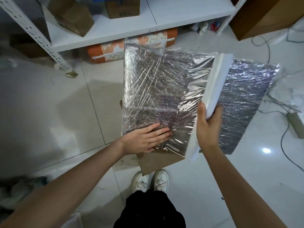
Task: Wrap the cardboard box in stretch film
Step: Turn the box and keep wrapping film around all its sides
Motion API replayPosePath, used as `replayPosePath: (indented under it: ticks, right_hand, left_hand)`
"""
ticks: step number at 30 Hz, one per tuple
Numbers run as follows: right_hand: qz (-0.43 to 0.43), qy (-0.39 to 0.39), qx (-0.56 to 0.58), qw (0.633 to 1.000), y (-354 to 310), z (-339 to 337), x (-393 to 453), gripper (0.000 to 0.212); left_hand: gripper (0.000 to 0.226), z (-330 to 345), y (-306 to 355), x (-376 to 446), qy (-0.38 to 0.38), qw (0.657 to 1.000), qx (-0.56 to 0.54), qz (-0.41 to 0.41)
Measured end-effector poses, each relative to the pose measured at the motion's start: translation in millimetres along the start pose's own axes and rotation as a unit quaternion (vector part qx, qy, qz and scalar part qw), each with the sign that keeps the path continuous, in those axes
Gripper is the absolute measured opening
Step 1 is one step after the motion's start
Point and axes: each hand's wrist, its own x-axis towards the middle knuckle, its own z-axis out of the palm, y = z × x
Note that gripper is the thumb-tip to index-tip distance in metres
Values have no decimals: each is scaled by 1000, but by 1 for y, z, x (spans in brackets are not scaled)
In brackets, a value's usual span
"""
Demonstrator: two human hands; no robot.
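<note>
The cardboard box (158, 155) is sitting in the middle, mostly wrapped. The left hand (146, 139) is pressing it flat-fingered at seven o'clock. The right hand (209, 127) is gripping the stretch film roll (215, 86) at four o'clock. The film looks thin, clingy and easy to tear, so holding the roll's end is probably best.

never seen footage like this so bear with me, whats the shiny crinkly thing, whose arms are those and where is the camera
There is no machine here. The single picture comes from a camera worn on a person's head, looking down, so the arms and the white shoes are the wearer's own.

The shiny thing is a flat cardboard box standing on the tiled floor, already largely covered in clear stretch film; bare brown cardboard shows at its near bottom corner.

Of the two hands, the left hand lies flat, fingers straight, pressing the film against the box. The right hand grips the lower end of the white film roll, from which film runs to the box.

Behind stands a white shelf holding other boxes.
</note>
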Motion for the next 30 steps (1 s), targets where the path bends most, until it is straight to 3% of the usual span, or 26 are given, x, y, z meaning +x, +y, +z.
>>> replayPosePath:
  ticks: [4, 8, 15, 20, 24, 30]
  right_hand:
    - [23, -27, 26, 999, -1, -7, -2, 42]
    - [20, -39, 11, 999, -6, -15, 1, 29]
    - [38, -43, -77, 995, -13, -22, -1, 55]
    - [84, -137, -9, 987, -3, -31, -2, 44]
    - [50, -196, 12, 979, 9, -47, -7, 34]
    - [58, -179, 20, 982, 12, -58, 3, 56]
  left_hand:
    - [70, -13, 3, 4, 11, 999, -39, -12]
    - [59, -24, 1, 31, 80, 994, -43, -68]
    - [74, -11, -20, 55, 42, 994, -31, -95]
    - [74, -2, -12, 53, 48, 992, -37, -109]
    - [67, -1, -8, 51, 62, 991, -48, -106]
    - [62, -2, -4, 52, 69, 991, -48, -106]
